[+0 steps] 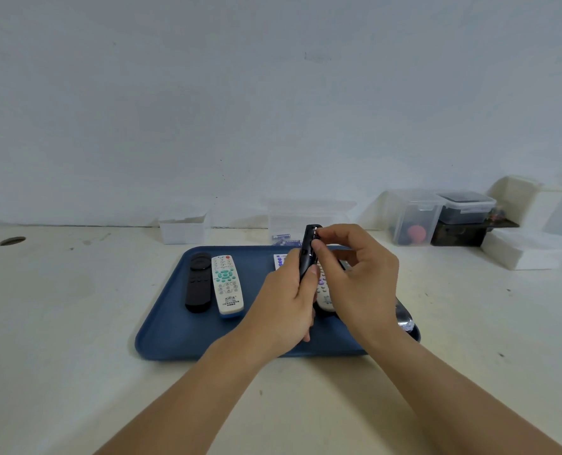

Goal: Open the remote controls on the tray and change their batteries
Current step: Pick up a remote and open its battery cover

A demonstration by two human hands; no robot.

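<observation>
Black remote (307, 254) gripped in left hand (289, 307) (upright), right hand (355, 274) fingertips pinching its battery (315, 236).

A thin black remote (308, 249) is held up over the blue tray (174, 323), its back open, with what may be a battery (315, 236) at its top end. A black remote (198, 282) and a white remote (227, 287) lie flat, side by side, on the tray's left. Another white remote (324, 298) lies partly hidden behind.
</observation>
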